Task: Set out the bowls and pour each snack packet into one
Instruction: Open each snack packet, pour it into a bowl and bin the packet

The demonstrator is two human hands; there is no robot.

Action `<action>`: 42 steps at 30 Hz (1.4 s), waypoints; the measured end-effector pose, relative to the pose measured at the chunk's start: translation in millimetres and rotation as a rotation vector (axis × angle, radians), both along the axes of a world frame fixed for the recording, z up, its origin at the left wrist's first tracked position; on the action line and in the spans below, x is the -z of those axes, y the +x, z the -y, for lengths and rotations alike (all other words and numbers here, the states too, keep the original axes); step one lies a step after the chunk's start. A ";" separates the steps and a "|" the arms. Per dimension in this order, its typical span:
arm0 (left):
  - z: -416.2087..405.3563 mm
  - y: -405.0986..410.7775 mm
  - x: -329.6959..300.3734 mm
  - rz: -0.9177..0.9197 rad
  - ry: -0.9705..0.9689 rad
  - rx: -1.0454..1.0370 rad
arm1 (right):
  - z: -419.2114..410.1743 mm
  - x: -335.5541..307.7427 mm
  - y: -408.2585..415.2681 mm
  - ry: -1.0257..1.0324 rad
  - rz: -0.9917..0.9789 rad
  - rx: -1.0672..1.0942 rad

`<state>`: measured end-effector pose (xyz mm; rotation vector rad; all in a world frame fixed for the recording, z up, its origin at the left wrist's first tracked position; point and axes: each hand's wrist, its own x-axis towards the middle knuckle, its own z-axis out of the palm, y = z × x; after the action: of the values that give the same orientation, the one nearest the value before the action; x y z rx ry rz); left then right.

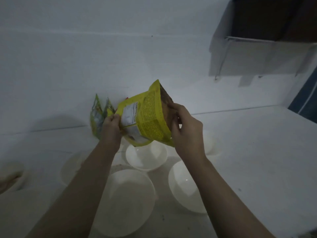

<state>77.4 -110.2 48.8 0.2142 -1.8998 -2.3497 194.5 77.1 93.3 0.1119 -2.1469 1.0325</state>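
Observation:
I hold a yellow snack packet [147, 117] in the air above a white bowl [145, 156]. My left hand [112, 126] grips its left edge, and my right hand [185, 127] pinches its open right end, where the dark inside shows. Two more packets [98, 115] lean against the wall behind my left hand. Several white bowls stand on the white counter [257, 152]: one in front [128, 200], one to the right [185, 188], one partly under my left arm [70, 167], one behind my right hand [210, 143]. All visible bowls look empty.
A white wall rises straight behind the counter. A shelf or cabinet [257, 54] hangs high at the right. A dark blue surface [307, 97] shows at the right edge. A blurred pale object [10, 176] lies at the far left.

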 end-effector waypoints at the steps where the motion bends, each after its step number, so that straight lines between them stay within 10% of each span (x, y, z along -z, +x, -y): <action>1: 10.9 -2.7 1.9 -0.013 -0.021 -0.004 | 6.8 3.4 -6.7 0.001 0.006 0.001; 42: 93.4 -47.3 59.1 -0.261 -0.315 -0.183 | 88.3 68.0 -91.3 -0.287 0.174 0.182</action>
<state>30.1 -203.6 -10.3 0.0461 -1.9882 -1.8322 103.2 -11.2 25.3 -0.3146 -2.0896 1.2654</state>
